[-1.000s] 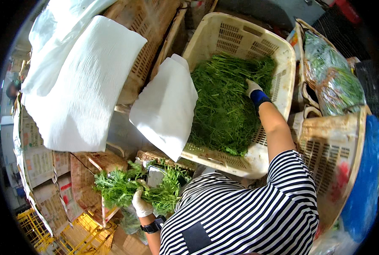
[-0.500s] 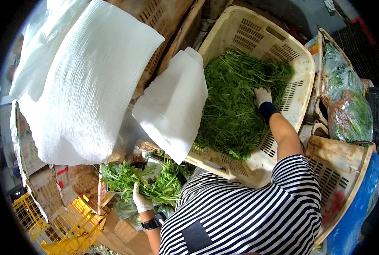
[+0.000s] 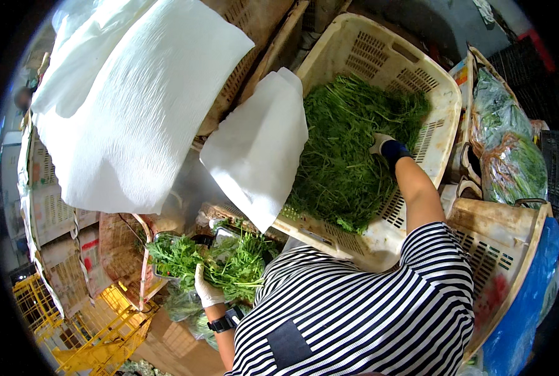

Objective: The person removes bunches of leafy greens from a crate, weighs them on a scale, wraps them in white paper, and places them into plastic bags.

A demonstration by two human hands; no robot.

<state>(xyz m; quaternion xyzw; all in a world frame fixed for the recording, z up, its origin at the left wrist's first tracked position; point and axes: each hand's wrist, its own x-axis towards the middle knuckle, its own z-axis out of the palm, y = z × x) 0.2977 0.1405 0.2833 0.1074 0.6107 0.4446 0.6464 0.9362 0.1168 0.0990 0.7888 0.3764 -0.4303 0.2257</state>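
Observation:
A large cream slatted plastic crate holds a deep heap of feathery leafy greens. My right hand, in a pale glove with a dark cuff, reaches into the right side of this heap; its fingertips are buried among the leaves. At the lower left, my left hand, in a white glove, is closed around a bunch of leafy greens. Its thumb lies over the stems, and the leaves hang to both sides. Beneath that bunch, part of a dark-rimmed tray or scale shows.
White paper sheets hang at the left, and a smaller white sheet overlaps the crate's left edge. Plastic-bagged greens lie at the right, above another crate and blue plastic. A yellow wire basket stands lower left.
My right hand has sunk a little deeper into the heap, with fewer of its fingers showing. My left hand still grips the bunch. The view has shifted slightly.

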